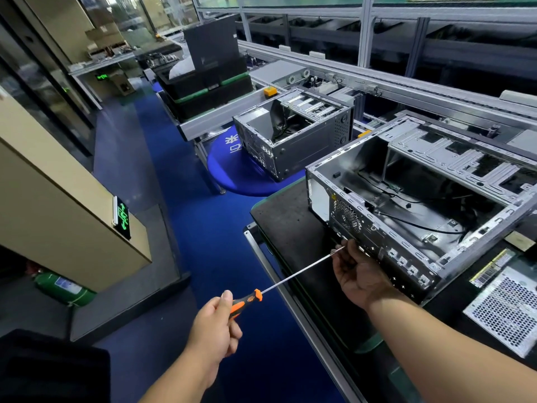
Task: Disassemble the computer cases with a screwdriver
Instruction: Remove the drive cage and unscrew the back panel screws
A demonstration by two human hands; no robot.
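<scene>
**Long screwdriver, tiny screw: easy slip here**

Left hand (216, 321) is wrapped around the orange-black handle of the screwdriver (290, 279). Right hand (359, 274) pinches the shaft near the tip, guiding it at the rear panel of the near computer case (406, 216) on the black mat (290, 228). If that long shaft tilts, I'd bet the tip skates off into the fingers, or the screw drops.

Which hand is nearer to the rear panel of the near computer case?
Right. The right hand is at the rear panel, guiding the screwdriver tip. The left hand grips the handle, away from the case, over the floor.
</scene>
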